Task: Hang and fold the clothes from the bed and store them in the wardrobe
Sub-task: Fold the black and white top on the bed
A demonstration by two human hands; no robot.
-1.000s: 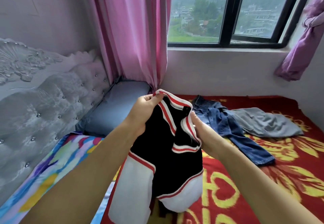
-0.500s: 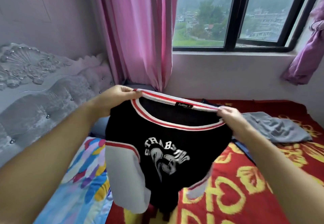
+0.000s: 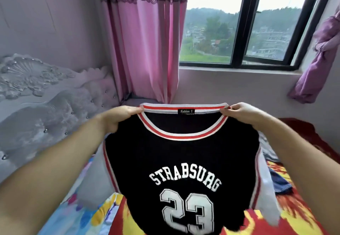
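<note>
Now, held up over the bed:

Garment: a black jersey point(image 3: 182, 161) with white sleeves, a red-and-white striped neckband, "STRABSURG" and "23" printed on the side facing the camera.

Left grip: the left hand point(image 3: 117, 117) pinches the neckband at its left end, fingers curled round the shoulder seam.

Right grip: the right hand point(image 3: 242, 112) pinches the neckband at its right end, fingers closed on the cloth.

Line between the grips: the neckband runs taut and nearly level from one grip to the other, the "Fashion" label midway between them.

Where the jersey lies from the grips: it hangs straight down below both, long axis vertical, hem out of view at the bottom edge.

Sleeves: one droops below and outside each grip.

Nearer hand: neither; both sit level, at equal reach.

Bed point(image 3: 301, 216): below and beyond the hanging cloth, its red-and-yellow cover showing to either side.

Judgement: laying the jersey flat likely means lowering both grips together toward the bed, keeping the neckband line level.
</note>
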